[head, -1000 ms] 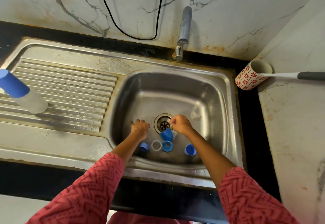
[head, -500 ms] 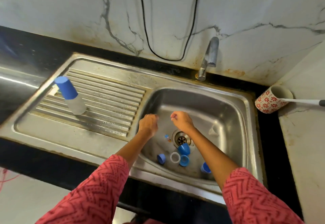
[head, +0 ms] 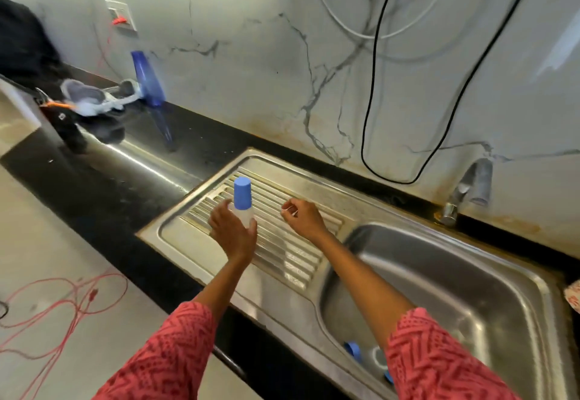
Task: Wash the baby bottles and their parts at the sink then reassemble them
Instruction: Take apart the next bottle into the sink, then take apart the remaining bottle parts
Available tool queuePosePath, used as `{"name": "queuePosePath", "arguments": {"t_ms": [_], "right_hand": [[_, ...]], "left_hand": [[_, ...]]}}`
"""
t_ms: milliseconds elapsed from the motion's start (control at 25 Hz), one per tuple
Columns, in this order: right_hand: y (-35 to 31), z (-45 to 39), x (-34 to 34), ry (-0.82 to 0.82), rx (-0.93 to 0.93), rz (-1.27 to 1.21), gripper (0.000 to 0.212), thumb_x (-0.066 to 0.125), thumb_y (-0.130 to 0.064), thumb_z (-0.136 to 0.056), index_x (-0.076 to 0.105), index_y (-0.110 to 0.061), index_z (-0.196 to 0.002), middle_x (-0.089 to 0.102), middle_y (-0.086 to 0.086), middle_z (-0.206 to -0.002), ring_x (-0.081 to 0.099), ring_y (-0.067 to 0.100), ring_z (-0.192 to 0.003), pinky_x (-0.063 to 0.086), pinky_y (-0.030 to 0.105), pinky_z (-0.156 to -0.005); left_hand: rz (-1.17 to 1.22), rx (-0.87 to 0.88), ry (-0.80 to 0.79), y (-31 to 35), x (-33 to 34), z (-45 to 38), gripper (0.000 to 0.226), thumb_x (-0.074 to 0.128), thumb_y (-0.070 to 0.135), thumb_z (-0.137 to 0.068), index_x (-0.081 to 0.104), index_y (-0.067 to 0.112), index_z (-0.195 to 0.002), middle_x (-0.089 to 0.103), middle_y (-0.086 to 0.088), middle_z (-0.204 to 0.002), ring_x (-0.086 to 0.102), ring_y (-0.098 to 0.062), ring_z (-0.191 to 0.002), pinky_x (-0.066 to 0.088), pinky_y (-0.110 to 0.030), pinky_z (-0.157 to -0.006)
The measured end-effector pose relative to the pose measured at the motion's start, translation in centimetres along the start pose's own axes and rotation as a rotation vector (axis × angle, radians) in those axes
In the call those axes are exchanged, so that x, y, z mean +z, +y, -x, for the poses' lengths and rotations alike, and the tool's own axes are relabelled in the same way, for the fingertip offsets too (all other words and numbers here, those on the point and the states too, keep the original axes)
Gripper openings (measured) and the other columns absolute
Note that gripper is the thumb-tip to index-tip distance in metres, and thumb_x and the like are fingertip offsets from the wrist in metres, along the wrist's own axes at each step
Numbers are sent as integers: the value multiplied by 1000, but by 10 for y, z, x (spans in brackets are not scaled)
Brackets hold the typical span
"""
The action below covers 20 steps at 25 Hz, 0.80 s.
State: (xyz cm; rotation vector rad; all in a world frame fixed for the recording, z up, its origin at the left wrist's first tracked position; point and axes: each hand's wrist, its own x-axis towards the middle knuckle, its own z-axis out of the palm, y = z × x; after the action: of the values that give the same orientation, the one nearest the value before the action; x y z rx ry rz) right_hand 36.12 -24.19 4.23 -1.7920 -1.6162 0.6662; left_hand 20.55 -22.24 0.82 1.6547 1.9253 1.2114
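- Left hand [head: 233,230] curls round the clear body of the bottle [head: 242,203], which stands upright on the ribbed draining board [head: 292,242] near its far-left corner, blue cap [head: 242,194] on.
- Right hand [head: 303,219] hovers over the ribs, fingertips pinching something small and pale; can't tell what.
- Advice: grip low on the body, lift straight up, then twist the cap off with the right hand.
- Board's left rim is close; open room lies right, towards the sink [head: 539,286].
- Loose blue parts [head: 353,349] lie at the sink's near edge.

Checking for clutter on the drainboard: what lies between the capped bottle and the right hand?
Head view: only bare ribbed drainboard lies between the capped bottle, where the left hand is, and the right hand, which pinches something small and pale.
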Motion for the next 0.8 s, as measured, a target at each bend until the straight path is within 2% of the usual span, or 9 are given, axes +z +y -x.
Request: {"name": "queuePosePath", "arguments": {"t_ms": [80, 160, 240, 320, 400, 520, 680, 720, 800], "right_hand": [[-6, 0, 2, -35, 9, -32, 23, 59, -22, -91, 62, -8, -109, 66, 10, -106, 62, 22, -97, 50, 30, -83], [-6, 4, -5, -62, 27, -52, 26, 59, -24, -91, 59, -9, -113, 65, 10, -109, 61, 21, -100, 50, 29, -83], [-3, 9, -17, -84, 34, -74, 29, 60, -25, -91, 58, -9, -114, 64, 10, -108, 60, 20, -98, 50, 30, -84], [2, 17, -35, -80, 43, -92, 30, 62, -27, -90, 58, -9, -114, 63, 9, -101, 60, 19, -94, 52, 34, -85], [8, 23, -53, -38, 76, -113, 32, 64, -30, -89, 59, -10, -113, 60, 3, -94, 59, 16, -89, 52, 35, -82], [14, 31, -78, 97, 215, -148, 46, 68, -45, -82, 57, -13, -114, 59, -2, -89, 61, 18, -88, 53, 35, -80], [44, 47, -124, 355, 516, -40, 77, 68, -70, -66, 59, -8, -111, 65, 8, -106, 63, 26, -98, 54, 39, -83], [53, 56, -138, 388, 562, -55, 78, 70, -68, -65, 59, -6, -111, 65, 10, -109, 64, 27, -97, 55, 40, -82], [69, 78, -165, 385, 576, -126, 69, 77, -54, -68, 58, -4, -112, 64, 12, -109, 66, 24, -90, 58, 36, -76]], "left_hand": [[19, -164, -158, -11, 2, -20, 91, 81, 26, -69, 28, 11, -141, 34, -14, -143, 32, -32, -130, 32, -47, -103], [76, -219, -365, -22, 14, -37, 104, 85, 29, -65, 19, 12, -145, 33, -14, -145, 32, -34, -133, 32, -51, -107], [126, -219, -462, -30, 24, -47, 98, 86, 29, -63, 26, 10, -139, 44, -16, -134, 45, -36, -123, 39, -50, -102], [121, -202, -431, -24, 31, -50, 80, 84, 26, -67, 37, 5, -129, 53, -18, -122, 53, -36, -112, 45, -45, -95], [58, -97, -436, 0, 37, -43, 65, 81, 29, -71, 47, 4, -120, 59, -17, -112, 58, -34, -102, 46, -39, -85], [-18, 206, -552, 60, 53, -7, 58, 82, 38, -66, 54, 8, -107, 61, -8, -96, 59, -24, -86, 43, -30, -71], [44, 445, -704, 128, 75, 52, 62, 85, 35, -58, 54, 9, -105, 60, -6, -100, 59, -25, -89, 41, -28, -69], [28, 473, -757, 140, 79, 66, 61, 84, 36, -58, 55, 10, -105, 61, -5, -100, 59, -24, -89, 42, -29, -70], [16, 463, -900, 161, 85, 90, 57, 85, 38, -59, 57, 13, -102, 61, -1, -94, 60, -21, -85, 45, -29, -70]]}}
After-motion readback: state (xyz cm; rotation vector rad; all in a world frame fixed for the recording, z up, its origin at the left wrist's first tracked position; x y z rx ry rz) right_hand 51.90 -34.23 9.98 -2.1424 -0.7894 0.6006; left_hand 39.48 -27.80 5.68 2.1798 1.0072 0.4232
